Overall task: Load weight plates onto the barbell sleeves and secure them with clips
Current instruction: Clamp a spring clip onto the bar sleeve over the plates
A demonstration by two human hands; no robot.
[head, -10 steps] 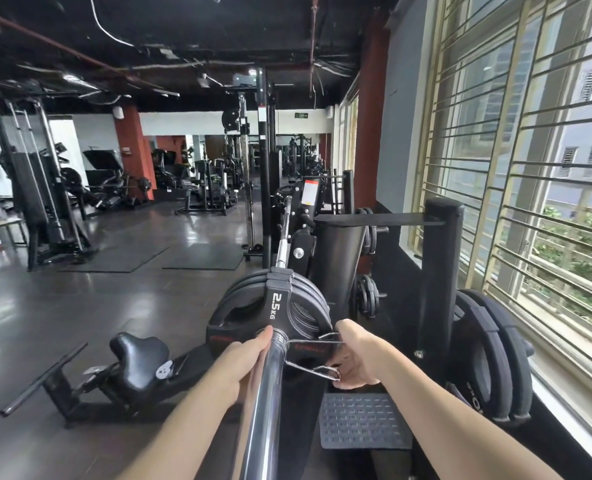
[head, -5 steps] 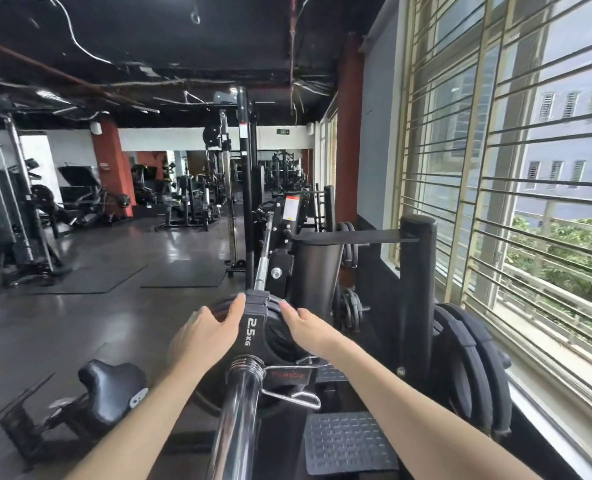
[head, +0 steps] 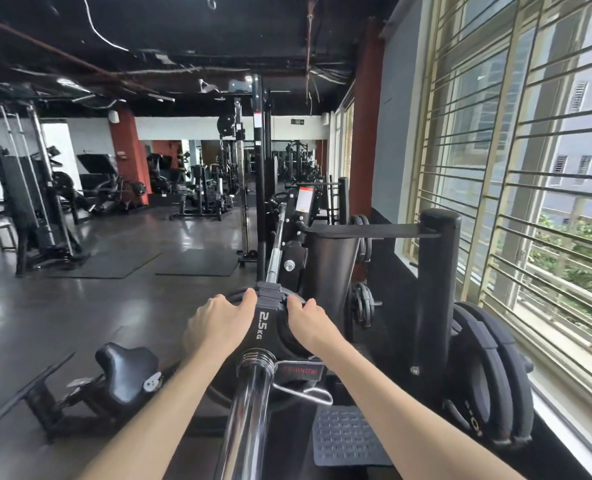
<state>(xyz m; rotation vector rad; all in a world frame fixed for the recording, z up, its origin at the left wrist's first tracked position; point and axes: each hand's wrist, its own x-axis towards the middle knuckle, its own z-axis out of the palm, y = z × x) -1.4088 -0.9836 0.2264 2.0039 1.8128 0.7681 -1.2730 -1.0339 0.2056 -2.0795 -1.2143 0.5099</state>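
**Both hands on the 2.5 kg plate, clip on the sleeve**

Head view: lower centre of frame, a chrome barbell sleeve (head: 249, 403) runs from the bottom edge up toward the middle. A stack of black weight plates (head: 265, 327) sits on it; the nearest one reads "2.5 KG". Left hand (head: 218, 323) lies on the left side of the plate rim, fingers curled over the top edge, gripping it. Right hand (head: 306, 323) lies on the right side of the rim, fingers curled over the top edge too, holding it. A metal spring clip (head: 299, 382) sits on the sleeve just in front of the plates, its wire handles pointing to the right; neither hand touches it. Whether the clip presses against the plate face I cannot tell.

Right of frame: more black plates (head: 488, 375) stored on a rack by the barred window (head: 529, 168). A black upright post (head: 436, 289) stands between those plates and the barbell. Lower left: a black padded seat (head: 125, 372) on a low frame. Dark gym floor (head: 80, 306) with machines fills the upper left.
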